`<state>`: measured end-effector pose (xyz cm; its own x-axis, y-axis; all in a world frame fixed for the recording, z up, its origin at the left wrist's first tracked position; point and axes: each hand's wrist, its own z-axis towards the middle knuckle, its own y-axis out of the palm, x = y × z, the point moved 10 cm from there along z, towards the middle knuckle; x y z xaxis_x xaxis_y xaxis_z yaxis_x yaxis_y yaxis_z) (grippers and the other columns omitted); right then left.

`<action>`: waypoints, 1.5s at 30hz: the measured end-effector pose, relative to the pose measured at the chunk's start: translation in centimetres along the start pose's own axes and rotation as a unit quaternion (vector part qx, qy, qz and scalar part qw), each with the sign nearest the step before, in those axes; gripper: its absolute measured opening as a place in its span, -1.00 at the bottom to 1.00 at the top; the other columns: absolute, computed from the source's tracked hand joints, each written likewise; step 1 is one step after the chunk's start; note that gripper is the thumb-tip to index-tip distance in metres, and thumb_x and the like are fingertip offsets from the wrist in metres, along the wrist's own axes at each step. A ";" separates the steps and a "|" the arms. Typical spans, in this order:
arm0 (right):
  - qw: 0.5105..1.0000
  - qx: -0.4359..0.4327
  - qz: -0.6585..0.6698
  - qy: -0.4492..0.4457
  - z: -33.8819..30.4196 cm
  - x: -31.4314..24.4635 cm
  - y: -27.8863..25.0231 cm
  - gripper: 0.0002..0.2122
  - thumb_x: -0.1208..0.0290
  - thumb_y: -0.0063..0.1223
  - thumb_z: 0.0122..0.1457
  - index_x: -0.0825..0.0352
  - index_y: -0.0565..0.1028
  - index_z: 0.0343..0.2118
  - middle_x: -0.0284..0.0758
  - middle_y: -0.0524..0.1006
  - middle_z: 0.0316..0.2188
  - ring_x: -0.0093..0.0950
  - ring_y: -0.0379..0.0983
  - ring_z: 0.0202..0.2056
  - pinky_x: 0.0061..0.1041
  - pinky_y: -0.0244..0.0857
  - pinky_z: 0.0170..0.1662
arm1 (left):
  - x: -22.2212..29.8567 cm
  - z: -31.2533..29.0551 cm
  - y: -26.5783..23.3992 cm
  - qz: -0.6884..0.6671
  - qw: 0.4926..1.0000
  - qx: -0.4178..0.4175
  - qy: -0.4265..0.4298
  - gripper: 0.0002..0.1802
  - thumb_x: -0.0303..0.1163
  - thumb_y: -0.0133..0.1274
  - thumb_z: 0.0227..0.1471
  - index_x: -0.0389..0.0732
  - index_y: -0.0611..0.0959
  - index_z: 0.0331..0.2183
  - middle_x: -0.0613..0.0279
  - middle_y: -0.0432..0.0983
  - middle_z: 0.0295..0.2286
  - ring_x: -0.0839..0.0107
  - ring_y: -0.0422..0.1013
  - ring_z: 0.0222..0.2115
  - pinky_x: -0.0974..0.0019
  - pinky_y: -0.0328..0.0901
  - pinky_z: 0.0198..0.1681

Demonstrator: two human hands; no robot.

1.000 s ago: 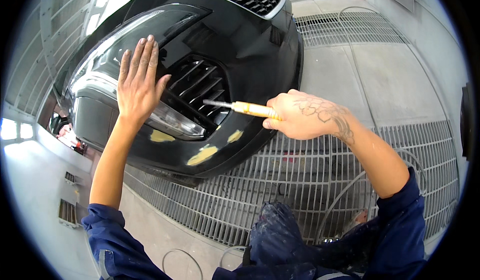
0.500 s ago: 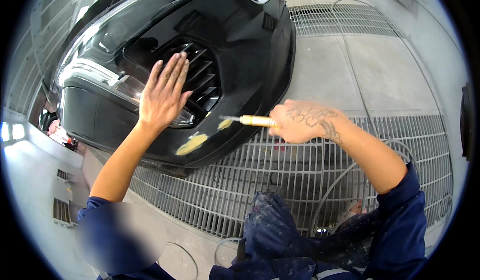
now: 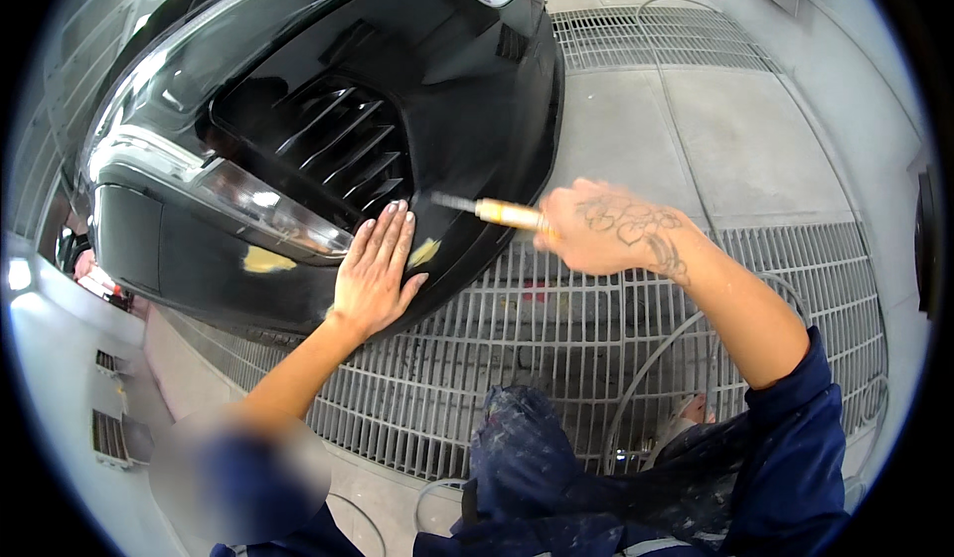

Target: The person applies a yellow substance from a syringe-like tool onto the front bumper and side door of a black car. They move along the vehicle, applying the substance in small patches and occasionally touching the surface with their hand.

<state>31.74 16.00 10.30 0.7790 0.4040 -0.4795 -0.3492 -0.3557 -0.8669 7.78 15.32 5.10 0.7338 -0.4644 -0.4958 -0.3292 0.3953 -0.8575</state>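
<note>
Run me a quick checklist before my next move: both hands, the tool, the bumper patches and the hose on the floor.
1. Left hand free of tools: ok, it lies flat over the glossy black car bumper, fingers together.
2. Right hand gripping the slim yellow-handled tool: ok, closed around its rear end.
3. Tool's thin grey tip clear of the bumper: cannot tell; it overlaps the bumper in view and is blurred.
4. Pale-yellow bumper patches in full view: cannot tell; one shows on each side of the left hand, which may hide more.
5. Grey flexible hose off the metal floor grating: not ok, it loops across it.
</note>
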 end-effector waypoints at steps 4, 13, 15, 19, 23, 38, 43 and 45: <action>0.999 0.036 -0.013 -0.005 0.5 1.3 -0.9 -0.69 0.24 0.11 0.38 0.47 0.64 -0.20 0.06 0.67 -0.33 -0.05 0.68 -0.26 -0.16 0.56 -0.19 | 0.5 1.1 0.0 -0.046 0.998 0.022 -0.023 -0.04 0.03 0.05 0.24 -0.39 0.17 0.41 -0.07 0.02 0.44 0.09 -0.08 0.48 0.01 -0.22 0.52; 0.987 0.152 -0.004 0.040 0.7 3.3 -3.3 -0.69 0.23 0.12 0.35 0.47 0.62 -0.19 0.10 0.65 -0.29 0.08 0.64 -0.20 -0.03 0.51 -0.12 | -0.6 7.6 -3.9 0.009 0.996 0.094 0.000 -0.11 0.07 0.04 0.24 -0.31 0.30 0.38 0.06 0.10 0.43 0.15 -0.03 0.46 -0.01 -0.17 0.52; 0.984 0.172 -0.003 0.036 1.0 4.3 -3.7 -0.68 0.23 0.12 0.36 0.48 0.61 -0.18 0.11 0.65 -0.30 0.08 0.63 -0.21 -0.04 0.50 -0.10 | -1.6 10.4 -6.8 0.084 0.987 0.139 0.002 -0.14 0.07 0.01 0.27 -0.24 0.28 0.40 0.09 0.09 0.43 0.18 -0.04 0.47 -0.01 -0.17 0.52; 0.985 0.168 0.007 0.046 0.7 4.5 -5.1 -0.66 0.20 0.14 0.34 0.48 0.60 -0.17 0.08 0.65 -0.26 0.08 0.62 -0.18 -0.05 0.48 -0.08 | -2.4 12.5 -6.7 0.081 0.983 0.166 -0.010 -0.08 0.09 0.00 0.27 -0.32 0.22 0.41 0.04 0.06 0.44 0.15 -0.07 0.47 0.04 -0.16 0.52; 0.997 0.083 0.010 -0.004 1.1 3.2 -3.8 -0.63 0.17 0.17 0.33 0.49 0.60 -0.18 0.05 0.66 -0.31 0.00 0.64 -0.25 -0.15 0.50 -0.13 | 1.3 13.0 -3.0 0.012 0.990 0.117 0.071 -0.06 0.13 -0.01 0.26 -0.46 0.29 0.34 -0.13 0.14 0.39 0.08 0.00 0.45 0.01 -0.15 0.52; 0.989 0.119 -0.048 -0.075 1.0 1.7 1.3 -0.68 0.20 0.14 0.37 0.44 0.64 -0.19 -0.09 0.62 -0.56 -0.19 0.63 -0.44 -0.15 0.48 -0.30 | 4.9 -4.0 3.4 -0.096 0.994 -0.002 0.046 -0.28 -0.11 0.10 0.24 -0.15 0.41 0.35 0.09 0.10 0.43 0.10 -0.03 0.47 -0.08 -0.14 0.50; 0.999 0.030 -0.008 -0.027 1.3 0.1 1.9 -0.68 0.20 0.12 0.36 0.45 0.61 -0.19 0.04 0.66 -0.28 0.01 0.64 -0.17 -0.10 0.50 -0.08 | 2.9 -2.4 1.7 -0.074 0.996 0.038 0.009 -0.24 -0.14 0.11 0.22 -0.19 0.37 0.36 0.06 0.14 0.41 0.09 0.02 0.45 -0.07 -0.12 0.49; 0.999 0.039 -0.025 -0.018 1.3 -0.1 2.0 -0.68 0.22 0.12 0.35 0.45 0.62 -0.20 0.04 0.66 -0.30 0.01 0.64 -0.18 -0.09 0.49 -0.06 | 2.9 -2.1 1.8 -0.071 0.996 0.046 0.007 -0.24 -0.14 0.12 0.21 -0.23 0.38 0.34 0.05 0.15 0.41 0.08 0.04 0.44 -0.07 -0.11 0.49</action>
<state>30.33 16.37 8.46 0.7770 0.4506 -0.4396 -0.3513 -0.2690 -0.8968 8.09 12.96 1.81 0.7605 -0.5313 -0.3733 -0.1670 0.3955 -0.9031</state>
